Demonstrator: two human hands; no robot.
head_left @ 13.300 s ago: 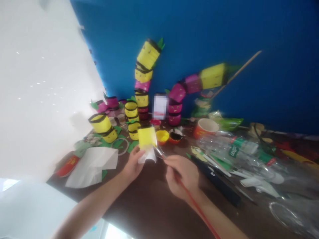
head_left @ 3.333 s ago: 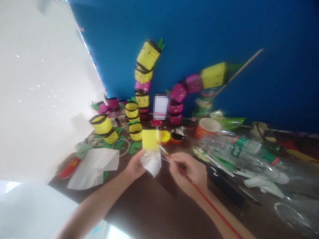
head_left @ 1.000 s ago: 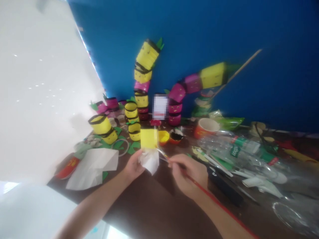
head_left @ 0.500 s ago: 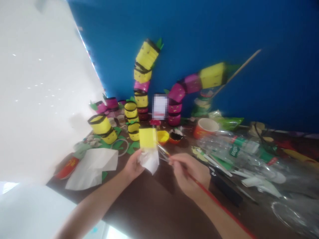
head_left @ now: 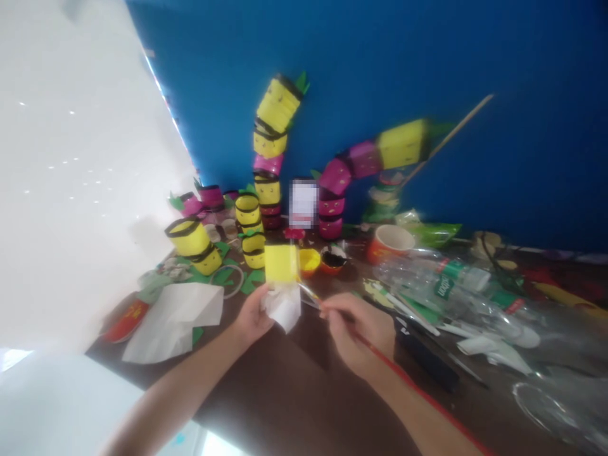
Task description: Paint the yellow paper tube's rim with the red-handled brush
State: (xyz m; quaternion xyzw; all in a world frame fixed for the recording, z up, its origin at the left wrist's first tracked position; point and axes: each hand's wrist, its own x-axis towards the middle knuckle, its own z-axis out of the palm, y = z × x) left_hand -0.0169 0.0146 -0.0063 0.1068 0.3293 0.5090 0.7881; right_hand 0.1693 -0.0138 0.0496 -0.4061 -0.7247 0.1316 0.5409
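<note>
My left hand (head_left: pixel 255 316) is closed on a white paper (head_left: pixel 284 308) that sits at the bottom of a yellow cup-like piece (head_left: pixel 280 263). Between the fingers of my right hand (head_left: pixel 360 329) is a long red paintbrush (head_left: pixel 392 365), its bristles at the lower right edge of the yellow piece. Just behind are a small bowl of yellow paint (head_left: pixel 310 260) and a bowl with black contents (head_left: pixel 333 258).
Yellow and purple cups with faces (head_left: pixel 268 139) stand stacked against the blue wall (head_left: pixel 356 57). White paper (head_left: pixel 175 324) lies at left. Clear plastic bottles (head_left: pixel 468 285), an orange-and-white cup (head_left: pixel 392 244) and a black tool (head_left: pixel 427 358) are at right.
The brush tip has shifted slightly left, close against the lower edge of the yellow piece. The whole view has moved a little. Both hands keep their hold.
</note>
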